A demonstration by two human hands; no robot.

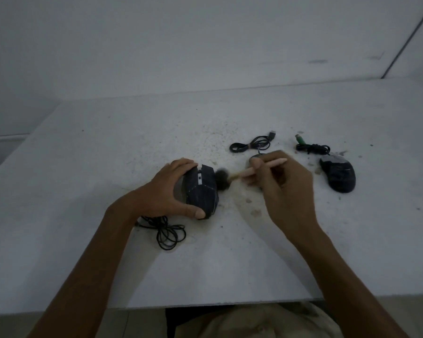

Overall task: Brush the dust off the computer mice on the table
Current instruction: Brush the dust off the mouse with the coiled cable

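Against mouse (pixel 200 191), brush (pixel 242 174) in right hand (pixel 283 184)

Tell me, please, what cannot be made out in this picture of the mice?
The middle mouse, head view: mostly hidden behind the right hand.
The brush, head view: bristles motion-blurred, so contact with the held mouse is unclear.
The held mouse's left side: covered by the left hand.
The right mouse: too dim to judge dust.

A pale grey worktop (pixel 83 167) fills the middle of the view, its surface speckled with grit and small stains. Behind it rises a plain whitish wall (pixel 181 45), crossed at the far right by a thin dark strip (pixel 410 37). Pale floor (pixel 137 323) shows below the near edge. The light is dim and even.
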